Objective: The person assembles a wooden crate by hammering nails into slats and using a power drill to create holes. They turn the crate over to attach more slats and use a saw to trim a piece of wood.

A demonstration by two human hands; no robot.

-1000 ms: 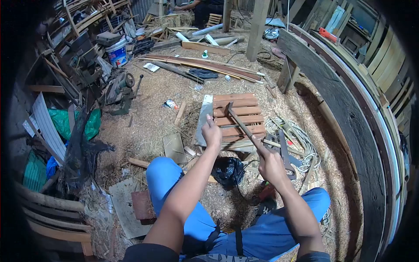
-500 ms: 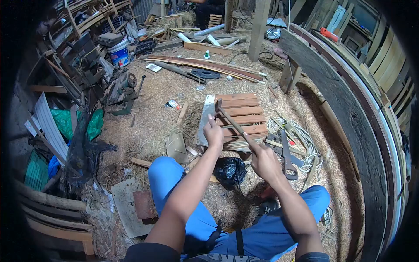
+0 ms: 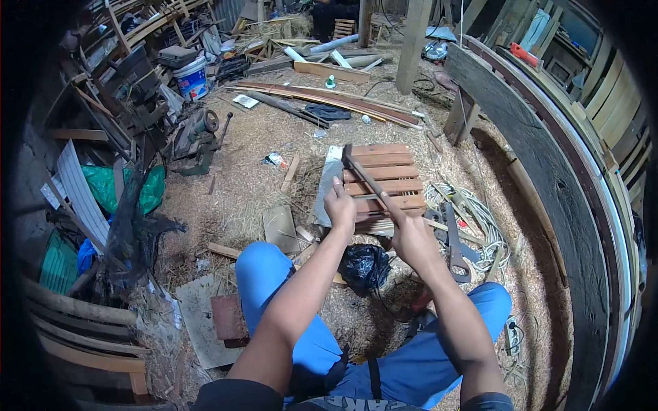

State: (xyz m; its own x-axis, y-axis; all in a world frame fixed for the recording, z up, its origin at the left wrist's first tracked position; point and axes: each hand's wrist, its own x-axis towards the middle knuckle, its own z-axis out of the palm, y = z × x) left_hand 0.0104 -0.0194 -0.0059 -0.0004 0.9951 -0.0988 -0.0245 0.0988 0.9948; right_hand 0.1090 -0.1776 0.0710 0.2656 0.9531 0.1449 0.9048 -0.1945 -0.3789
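My right hand (image 3: pixel 415 240) grips the handle of a hammer (image 3: pixel 371 183), whose head is up and to the left, above the near-left part of a slatted wooden panel (image 3: pixel 388 186). The panel is made of reddish-brown strips with gaps between them. My left hand (image 3: pixel 340 207) is at the panel's left side, below the hammer head. Its fingers are closed with the thumb on top, and whatever they pinch is too small or hidden to see. A pale flat board (image 3: pixel 329 185) shows at the panel's left edge.
A handsaw (image 3: pixel 455 243) and coiled pale cable (image 3: pixel 490 229) lie right of the panel. A black plastic bag (image 3: pixel 364 266) is between my knees. Long wood strips (image 3: pixel 343 104) lie beyond, a paint bucket (image 3: pixel 191 79) at back left. A dark beam (image 3: pixel 548 157) runs along the right.
The view has shifted slightly. The hammer and my right hand are a little higher in the view. My left hand keeps nearly the same place beside the panel.
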